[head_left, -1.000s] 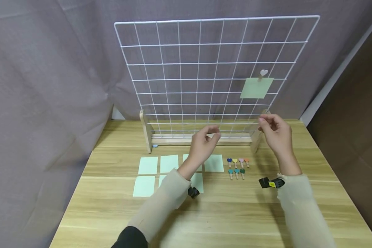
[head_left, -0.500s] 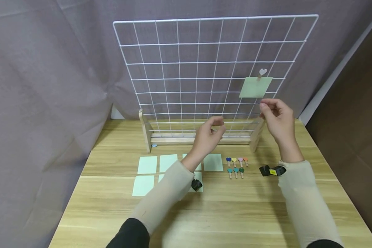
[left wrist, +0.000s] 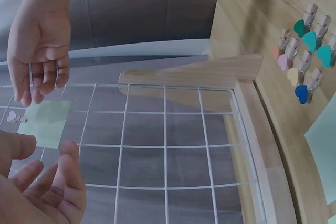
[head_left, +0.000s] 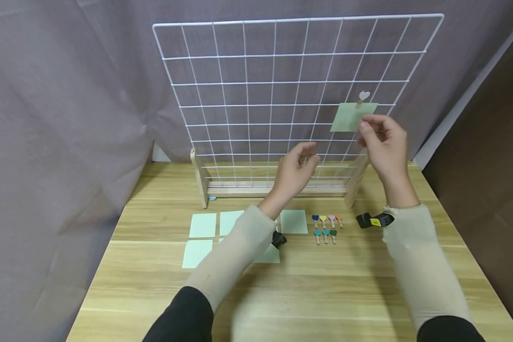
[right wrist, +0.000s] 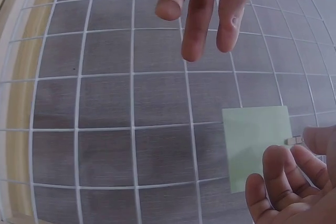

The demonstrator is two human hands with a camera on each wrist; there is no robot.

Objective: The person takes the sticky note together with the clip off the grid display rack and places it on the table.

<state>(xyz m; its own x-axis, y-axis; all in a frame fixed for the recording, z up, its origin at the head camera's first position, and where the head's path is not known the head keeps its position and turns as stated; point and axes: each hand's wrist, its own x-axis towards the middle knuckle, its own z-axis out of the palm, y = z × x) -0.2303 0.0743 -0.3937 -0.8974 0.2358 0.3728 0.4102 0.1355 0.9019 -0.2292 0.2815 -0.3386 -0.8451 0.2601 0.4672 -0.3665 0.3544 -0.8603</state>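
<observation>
A pale green square of paper (head_left: 345, 117) hangs on the white wire grid (head_left: 246, 83), under a small clothespin with a white heart (head_left: 364, 96). My right hand (head_left: 386, 147) is at the paper's lower right corner, fingers loosely bent and nothing seen in them; whether it touches the paper cannot be told. In the right wrist view its fingers (right wrist: 283, 182) overlap the paper's edge below the clothespin. Lower and to the left, my left hand (head_left: 292, 173) hovers in front of the grid, thumb and fingers apart and holding nothing.
Several green paper squares (head_left: 203, 225) lie in two rows on the wooden table (head_left: 325, 294), some behind the left arm. To their right are several heart clothespins (head_left: 325, 233) in different colours. A wooden stand (head_left: 239, 192) carries the grid, with a small blue piece (head_left: 212, 198) beside its left foot.
Both hands have risen, the right from beside the stand up to the hanging paper, the left upward and slightly right along the grid. The hanging paper and the things on the table stay in place.
</observation>
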